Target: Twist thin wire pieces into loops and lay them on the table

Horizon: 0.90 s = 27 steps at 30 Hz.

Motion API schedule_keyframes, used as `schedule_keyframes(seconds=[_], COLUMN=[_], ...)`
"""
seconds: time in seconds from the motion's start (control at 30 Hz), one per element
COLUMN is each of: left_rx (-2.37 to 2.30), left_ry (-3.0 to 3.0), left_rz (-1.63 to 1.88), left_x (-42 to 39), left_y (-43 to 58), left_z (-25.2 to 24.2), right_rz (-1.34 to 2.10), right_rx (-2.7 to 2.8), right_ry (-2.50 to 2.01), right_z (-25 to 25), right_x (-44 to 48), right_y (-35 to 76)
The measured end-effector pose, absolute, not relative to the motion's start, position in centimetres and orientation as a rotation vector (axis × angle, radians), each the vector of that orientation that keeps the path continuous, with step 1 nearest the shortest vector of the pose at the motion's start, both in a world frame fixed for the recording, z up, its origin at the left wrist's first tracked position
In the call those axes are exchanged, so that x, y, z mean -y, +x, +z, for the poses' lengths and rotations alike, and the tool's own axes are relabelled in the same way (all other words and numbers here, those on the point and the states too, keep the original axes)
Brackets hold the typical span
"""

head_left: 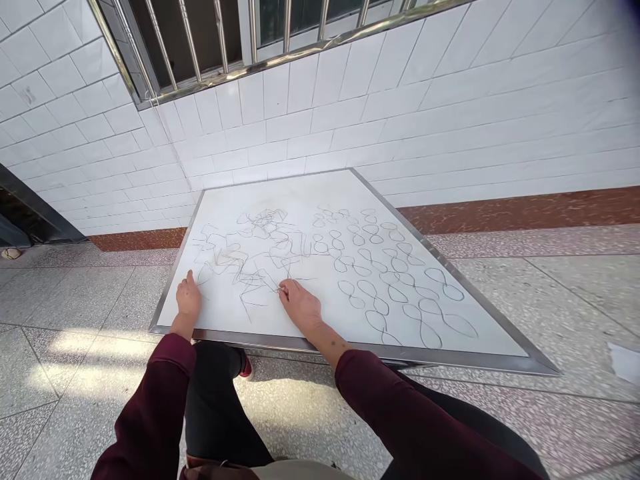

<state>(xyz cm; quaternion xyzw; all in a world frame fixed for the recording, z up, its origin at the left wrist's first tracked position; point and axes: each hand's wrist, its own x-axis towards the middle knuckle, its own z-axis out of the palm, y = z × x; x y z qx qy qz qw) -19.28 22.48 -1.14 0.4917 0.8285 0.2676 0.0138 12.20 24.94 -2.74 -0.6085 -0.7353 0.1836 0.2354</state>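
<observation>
The large white drawing board in a grey metal frame [300, 193] lies tilted, its near edge over the person's knees. What holds it up underneath is hidden. I judge the biggest risk to be the board sliding or tipping, because both hands press down close to that near edge.

A lesser risk is smearing. The right hand [301, 308] rests its heel on the board below the angular scribbles [250, 257], so dragging it sideways could blur the lines. Its grip is pinched together on a thin dark drawing tool [281, 289], which is almost hidden by the fingers, with its tip at the end of a straight stroke. If the board jolted, the stroke could run astray.

The left hand [189, 298] lies near the board's left edge with its fingers loosely curled, holding nothing.

Behind the board is a white tiled wall [450, 100] with a red-brown skirting band [525, 210]. The floor is speckled grey terrazzo [550, 287]. A window with metal bars [200, 40] sits up on the wall. Chains of drawn loops [390, 280] fill the right half of the board. A pale scrap of paper [625, 363] lies on the floor well to the right of the board.
</observation>
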Motion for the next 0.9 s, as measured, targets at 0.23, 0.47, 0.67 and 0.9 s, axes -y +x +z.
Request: schedule_keyframes(seconds=[0.23,0.47,0.67,0.9], left_rx=[-2.309,-1.93,-1.543,-1.204], left_ry=[1.546,1.199,0.813,0.578], left_rz=[0.843,0.991,1.172,1.243], left_x=[-20.0,-16.4,-15.0,-11.8], left_y=[-19.2,-18.8,-16.1,-10.4], left_z=[1.2,3.9,4.2,4.5], right_rz=[0.523,0.535,0.515,0.406], right_rx=[1.998,1.983,1.955,1.955], right_ry=[-1.66,-1.649,-1.602,-1.407], right_z=[-2.8,-2.9,-3.1,-0.8], right_x=[-25.1,-25.1,-25.4,-22.1], right_y=[12.3,12.3,12.2,12.7])
